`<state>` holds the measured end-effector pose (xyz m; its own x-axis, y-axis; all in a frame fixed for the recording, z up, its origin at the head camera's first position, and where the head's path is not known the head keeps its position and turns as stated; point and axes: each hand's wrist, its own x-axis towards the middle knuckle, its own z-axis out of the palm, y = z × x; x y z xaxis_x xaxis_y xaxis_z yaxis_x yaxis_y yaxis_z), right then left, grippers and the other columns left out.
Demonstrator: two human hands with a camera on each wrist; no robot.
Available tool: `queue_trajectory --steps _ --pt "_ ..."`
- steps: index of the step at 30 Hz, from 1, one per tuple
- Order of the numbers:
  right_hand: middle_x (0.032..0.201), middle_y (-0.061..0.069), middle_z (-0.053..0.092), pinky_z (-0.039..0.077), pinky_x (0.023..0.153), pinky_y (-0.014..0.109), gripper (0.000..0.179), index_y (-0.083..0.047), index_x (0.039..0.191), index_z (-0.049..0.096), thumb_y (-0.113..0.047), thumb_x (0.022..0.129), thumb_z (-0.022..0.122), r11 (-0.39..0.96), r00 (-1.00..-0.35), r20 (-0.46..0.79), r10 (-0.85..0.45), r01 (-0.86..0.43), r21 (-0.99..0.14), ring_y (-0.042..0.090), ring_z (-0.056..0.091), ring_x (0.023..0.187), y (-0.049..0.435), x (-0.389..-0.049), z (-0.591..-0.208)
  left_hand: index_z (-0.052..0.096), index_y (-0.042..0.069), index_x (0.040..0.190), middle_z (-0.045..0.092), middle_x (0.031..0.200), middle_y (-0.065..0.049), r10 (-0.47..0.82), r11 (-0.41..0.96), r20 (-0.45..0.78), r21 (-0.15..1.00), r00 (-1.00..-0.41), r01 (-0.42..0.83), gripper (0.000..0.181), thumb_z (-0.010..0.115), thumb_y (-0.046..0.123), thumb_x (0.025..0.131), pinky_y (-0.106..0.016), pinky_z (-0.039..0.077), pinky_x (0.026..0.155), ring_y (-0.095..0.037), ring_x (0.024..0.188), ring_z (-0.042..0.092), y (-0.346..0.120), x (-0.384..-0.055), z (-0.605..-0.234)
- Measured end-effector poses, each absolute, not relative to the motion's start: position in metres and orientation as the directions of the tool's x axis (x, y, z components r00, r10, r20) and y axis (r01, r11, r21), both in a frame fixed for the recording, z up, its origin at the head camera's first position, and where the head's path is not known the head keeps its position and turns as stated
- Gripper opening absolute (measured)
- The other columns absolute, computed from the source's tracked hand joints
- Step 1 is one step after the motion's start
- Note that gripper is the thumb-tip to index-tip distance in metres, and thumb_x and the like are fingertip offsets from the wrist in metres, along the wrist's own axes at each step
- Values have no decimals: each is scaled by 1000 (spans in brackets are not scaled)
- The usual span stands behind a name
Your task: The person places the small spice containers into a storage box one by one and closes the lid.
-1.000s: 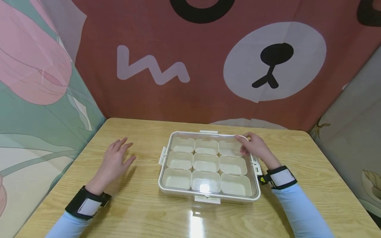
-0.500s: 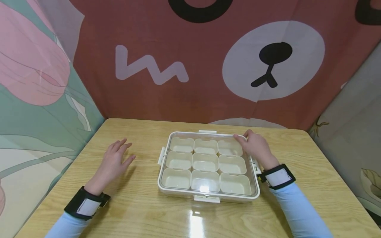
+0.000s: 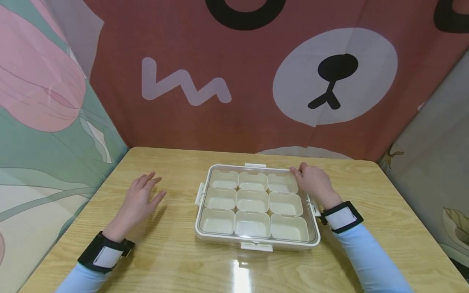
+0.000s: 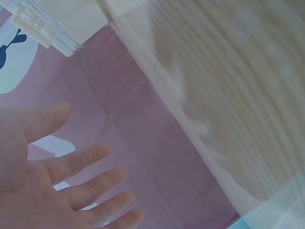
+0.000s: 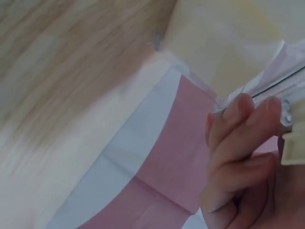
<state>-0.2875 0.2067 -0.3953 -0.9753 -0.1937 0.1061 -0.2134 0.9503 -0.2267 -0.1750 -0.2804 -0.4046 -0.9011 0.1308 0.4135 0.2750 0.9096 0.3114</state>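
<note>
A cream storage box [image 3: 220,241] lies on the table, its see-through lid [image 3: 259,167] framed in white. Through the lid show several cream cups [image 3: 253,200] in rows, with nothing seen in them. My right hand [image 3: 317,185] grips the lid at the far right corner, thumb on top and fingers curled at the edge. In the right wrist view the curled fingers [image 5: 245,138] meet the lid's rim, close to a cream latch [image 5: 294,143]. My left hand [image 3: 137,203] hovers left of the box, fingers spread, holding nothing; its palm [image 4: 24,200] shows in the left wrist view.
White latches, such as the front latch [image 3: 256,246] and the left latch [image 3: 199,193], stick out from the box's sides. The wooden table [image 3: 176,260] meets a printed bear cloth [image 3: 183,126] behind and a floral cloth [image 3: 47,162] at left.
My right hand's fingers have curled further in at the lid's corner, and the hand has turned so its back shows more. The left hand and the box stay almost where they were.
</note>
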Motion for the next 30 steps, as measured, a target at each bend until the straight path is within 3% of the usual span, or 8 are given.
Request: queue_trajectory --steps 8,12,15,18,23,30 --pt "74 16 60 42 50 35 52 4 99 55 -46 99 37 962 -984 64 -169 -179 -205 27 57 61 202 -287 -391 56 -8 121 45 133 -33 135 912 413 304 -900 276 46 69 17 85 -66 30 97 -52 122 38 -280 -176 -406" --pt "90 26 64 49 65 48 59 8 104 58 -44 102 30 962 -980 4 -198 -195 -189 39 63 79 202 -288 -390 56 -8 120 46 133 -33 139 910 416 303 -898 281 45 69 17 85 -66 30 97 -52 121 38 -280 -176 -405" --pt "96 26 65 48 77 55 58 7 104 62 -40 103 29 952 -967 -13 -256 -250 -175 43 63 90 203 -290 -389 57 -9 120 46 133 -33 140 911 414 303 -900 281 45 69 16 85 -66 30 97 -52 121 39 -280 -175 -405" --pt "82 17 66 48 76 50 53 2 96 65 -38 103 31 935 -953 -37 -301 -287 -206 34 65 77 205 -293 -387 56 -9 120 46 132 -33 137 911 408 305 -903 276 45 69 17 85 -66 30 97 -52 120 39 -280 -175 -405" --pt "57 5 54 48 57 34 50 -1 96 65 -39 103 33 890 -928 -153 -340 -265 -371 18 55 46 210 -300 -383 56 -8 120 46 133 -33 133 911 401 311 -906 271 45 69 17 85 -66 30 97 -52 121 38 -279 -174 -405" --pt "50 2 50 47 47 30 51 -3 96 64 -44 101 35 868 -917 -216 -336 -213 -448 16 51 41 215 -305 -384 56 -8 121 46 133 -33 133 911 392 313 -910 268 45 68 18 85 -67 29 97 -52 122 38 -278 -173 -405"
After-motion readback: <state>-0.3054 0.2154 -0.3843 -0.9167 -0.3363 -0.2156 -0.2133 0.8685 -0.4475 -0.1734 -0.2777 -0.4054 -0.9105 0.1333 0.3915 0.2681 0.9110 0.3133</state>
